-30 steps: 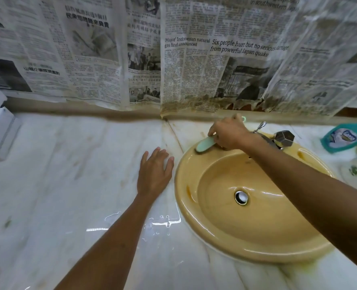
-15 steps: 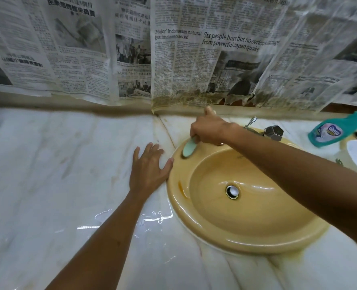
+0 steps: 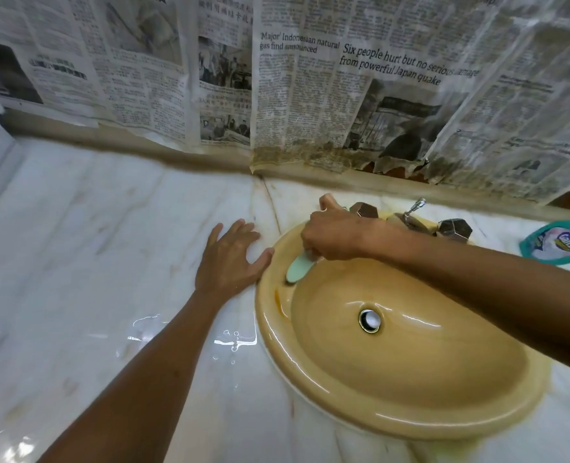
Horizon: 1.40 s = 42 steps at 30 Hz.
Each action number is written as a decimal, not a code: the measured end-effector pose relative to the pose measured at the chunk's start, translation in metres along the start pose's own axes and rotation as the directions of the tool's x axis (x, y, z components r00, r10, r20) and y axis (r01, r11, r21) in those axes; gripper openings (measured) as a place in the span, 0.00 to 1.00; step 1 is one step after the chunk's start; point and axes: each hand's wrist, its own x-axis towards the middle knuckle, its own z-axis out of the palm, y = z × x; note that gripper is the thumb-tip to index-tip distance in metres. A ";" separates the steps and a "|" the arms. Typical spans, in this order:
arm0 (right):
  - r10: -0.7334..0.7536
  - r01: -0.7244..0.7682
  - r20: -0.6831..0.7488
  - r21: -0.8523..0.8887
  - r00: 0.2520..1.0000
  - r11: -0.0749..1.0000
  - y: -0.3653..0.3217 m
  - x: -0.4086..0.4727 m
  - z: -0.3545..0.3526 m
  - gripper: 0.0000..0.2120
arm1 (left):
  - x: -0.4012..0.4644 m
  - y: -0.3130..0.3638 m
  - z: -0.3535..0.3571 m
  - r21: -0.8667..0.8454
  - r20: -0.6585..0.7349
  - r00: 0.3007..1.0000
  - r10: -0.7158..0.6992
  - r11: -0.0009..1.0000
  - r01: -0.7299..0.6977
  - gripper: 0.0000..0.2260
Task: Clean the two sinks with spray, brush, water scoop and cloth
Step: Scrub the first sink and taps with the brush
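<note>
Sink [image 3: 410, 419]: right hand [image 3: 335, 235] grips brush [image 3: 298, 268], left hand [image 3: 230, 259] flat; newspaper [image 3: 360, 78] reads "Japan quake".

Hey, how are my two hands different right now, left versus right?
The left hand lies flat with fingers spread on the marble counter, holding nothing; the right hand curls around the green brush. The left is beside the yellow sink; the right is over its back-left rim. Both are bare.

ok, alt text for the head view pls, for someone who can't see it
The right hand grips a pale green brush against the upper left rim of a yellow sink, while the left hand rests flat on the wet marble counter beside it. Newspaper covers the wall behind; a teal spray bottle lies at far right.
</note>
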 end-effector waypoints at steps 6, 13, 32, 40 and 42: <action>0.021 -0.020 0.088 -0.019 0.996 1.000 0.041 0.014 -0.002 0.14 | 0.000 0.004 -0.003 -0.007 0.016 0.999 -0.050 0.999 0.050 0.30; -0.037 0.027 0.063 0.155 0.997 0.988 0.052 0.030 -0.002 0.08 | 0.001 0.005 -0.005 -0.028 0.024 0.994 -0.107 0.994 0.108 0.30; 0.190 -0.191 0.041 0.364 0.981 0.912 0.061 0.073 0.004 0.18 | -0.001 0.002 -0.005 0.014 -0.050 0.994 -0.094 0.995 0.095 0.25; 0.257 -0.254 -0.008 0.112 0.966 0.961 0.039 0.081 -0.017 0.15 | -0.001 -0.002 -0.003 -0.030 -0.062 0.994 -0.094 0.995 0.093 0.25; 0.166 -0.165 -0.007 0.031 0.986 0.986 0.020 0.083 -0.023 0.15 | 0.000 -0.002 -0.003 -0.046 -0.071 0.994 -0.089 0.995 0.086 0.24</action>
